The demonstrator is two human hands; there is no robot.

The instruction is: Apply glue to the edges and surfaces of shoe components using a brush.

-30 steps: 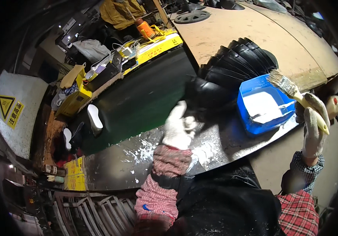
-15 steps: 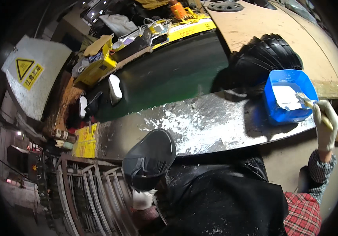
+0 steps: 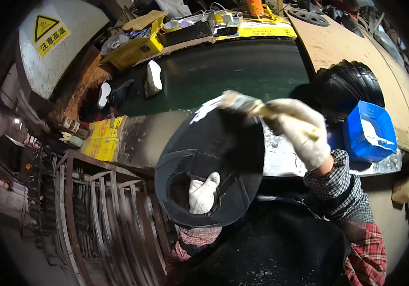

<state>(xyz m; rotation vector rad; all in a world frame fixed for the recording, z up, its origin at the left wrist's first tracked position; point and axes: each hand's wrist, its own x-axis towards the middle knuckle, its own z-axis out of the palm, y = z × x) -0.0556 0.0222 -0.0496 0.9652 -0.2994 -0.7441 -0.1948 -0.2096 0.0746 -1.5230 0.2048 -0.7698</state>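
My left hand (image 3: 202,194), in a white knitted glove, is closed on a black oval piece of sheet material (image 3: 223,148). Its fingers show at an opening in the piece's lower part, while the wrist passes behind the lower rim. Gloved too, my right hand (image 3: 304,131) grips the handle of a flat paintbrush (image 3: 240,102). The bristles, coated in white, lie at the piece's upper edge, beside a fresh white smear. To the right stands a blue tub (image 3: 364,128) with white paste in it. Behind the tub lies a fanned stack of black pieces (image 3: 349,88).
A metal ledge (image 3: 152,138) runs along a dark green conveyor belt (image 3: 195,71), which carries a white-soled shoe (image 3: 154,78). Metal racks (image 3: 104,209) stand low at the left. A grey hood (image 3: 61,40) with a warning sign rises at far left; a yellow box (image 3: 135,50) sits beyond.
My right hand has brought the brush from the tub leftward to the black piece. My left hand has raised the piece and turned its face toward me. The view has shifted.
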